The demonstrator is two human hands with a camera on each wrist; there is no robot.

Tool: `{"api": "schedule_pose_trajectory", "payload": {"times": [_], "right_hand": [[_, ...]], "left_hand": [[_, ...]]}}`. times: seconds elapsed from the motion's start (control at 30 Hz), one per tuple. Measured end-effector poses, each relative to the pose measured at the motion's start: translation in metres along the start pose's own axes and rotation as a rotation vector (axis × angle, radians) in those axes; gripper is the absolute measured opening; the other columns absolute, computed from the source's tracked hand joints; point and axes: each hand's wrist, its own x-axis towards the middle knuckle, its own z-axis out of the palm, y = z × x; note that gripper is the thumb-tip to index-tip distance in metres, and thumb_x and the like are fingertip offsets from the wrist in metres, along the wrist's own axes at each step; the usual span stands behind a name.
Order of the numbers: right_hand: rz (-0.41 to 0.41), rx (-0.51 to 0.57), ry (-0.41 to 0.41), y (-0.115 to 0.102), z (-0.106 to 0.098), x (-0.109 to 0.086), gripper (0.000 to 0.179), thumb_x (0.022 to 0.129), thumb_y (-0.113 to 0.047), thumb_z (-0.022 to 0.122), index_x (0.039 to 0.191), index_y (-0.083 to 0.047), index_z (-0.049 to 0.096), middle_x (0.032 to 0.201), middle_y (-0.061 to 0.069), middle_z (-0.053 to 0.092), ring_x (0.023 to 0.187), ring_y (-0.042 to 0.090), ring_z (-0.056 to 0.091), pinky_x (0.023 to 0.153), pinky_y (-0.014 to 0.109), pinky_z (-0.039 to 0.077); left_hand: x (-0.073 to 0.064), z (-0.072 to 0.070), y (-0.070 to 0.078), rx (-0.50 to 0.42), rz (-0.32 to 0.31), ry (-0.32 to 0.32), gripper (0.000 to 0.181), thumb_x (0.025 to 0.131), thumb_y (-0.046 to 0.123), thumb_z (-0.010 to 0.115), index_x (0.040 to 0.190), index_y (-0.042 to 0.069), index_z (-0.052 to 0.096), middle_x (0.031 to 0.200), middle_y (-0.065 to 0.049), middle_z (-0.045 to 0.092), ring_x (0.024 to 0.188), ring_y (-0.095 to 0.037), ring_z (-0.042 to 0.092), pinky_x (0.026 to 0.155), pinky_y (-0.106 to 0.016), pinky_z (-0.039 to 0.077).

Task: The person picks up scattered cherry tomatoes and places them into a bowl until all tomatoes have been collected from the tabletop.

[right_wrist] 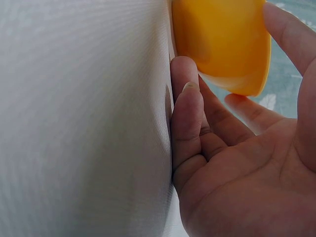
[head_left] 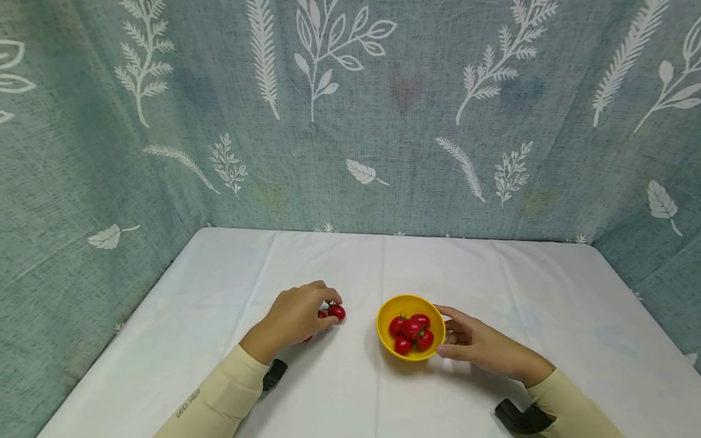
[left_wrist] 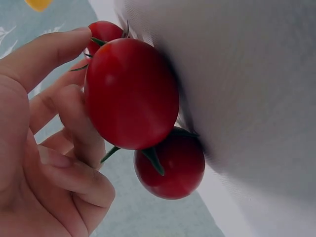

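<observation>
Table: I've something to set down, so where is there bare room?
Free: the table between bowl and curtain, the stretch beyond the right hand to its right, and a narrower gap between bowl and loose tomatoes. Crowded: around those tomatoes, by the left hand, and the bowl's right side.

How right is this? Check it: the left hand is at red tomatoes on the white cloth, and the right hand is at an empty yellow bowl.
One thing is wrong: the yellow bowl is not empty; the head view shows red tomatoes inside it. The rest is right: the left hand is at other tomatoes on the white cloth, the right hand at the bowl.
</observation>
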Motion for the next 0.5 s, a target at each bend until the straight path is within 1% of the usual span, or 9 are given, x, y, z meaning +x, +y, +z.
{"api": "schedule_pose_trajectory", "payload": {"times": [0.13,0.27,0.37,0.5], "right_hand": [[0.002,0.005,0.000,-0.0005,-0.0002,-0.0003,0.080,0.095,-0.028,0.069,0.158,-0.012,0.022,0.128,0.016,0.060,0.105,0.025,0.059,0.086,0.024,0.049],[-0.009,0.012,-0.005,-0.0020,-0.0006,-0.0012,0.081,0.095,-0.027,0.069,0.159,-0.011,0.022,0.130,0.017,0.059,0.105,0.025,0.059,0.086,0.024,0.050],[-0.022,0.016,-0.011,-0.0030,-0.0009,-0.0017,0.081,0.095,-0.026,0.068,0.159,-0.010,0.020,0.132,0.018,0.059,0.105,0.026,0.059,0.085,0.024,0.050],[-0.019,0.019,-0.009,-0.0042,-0.0008,-0.0019,0.081,0.095,-0.026,0.068,0.159,-0.010,0.020,0.133,0.019,0.058,0.105,0.026,0.059,0.085,0.024,0.050]], "left_hand": [[-0.0003,0.0015,0.0002,-0.003,0.000,-0.004,0.027,0.080,0.026,0.084,0.105,0.024,0.074,0.101,0.009,0.067,0.061,-0.005,0.049,0.061,-0.028,0.043],[-0.0005,0.0024,0.0007,-0.003,0.000,-0.009,0.026,0.080,0.025,0.084,0.105,0.024,0.074,0.100,0.008,0.067,0.065,-0.006,0.050,0.060,-0.028,0.043],[-0.0007,0.0029,0.0010,-0.006,0.004,-0.008,0.026,0.080,0.024,0.084,0.104,0.024,0.074,0.100,0.008,0.067,0.067,-0.007,0.051,0.061,-0.028,0.044],[-0.0008,0.0043,0.0006,0.001,0.010,-0.001,0.025,0.080,0.022,0.083,0.104,0.024,0.074,0.098,0.009,0.067,0.071,-0.007,0.054,0.066,-0.030,0.046]]}}
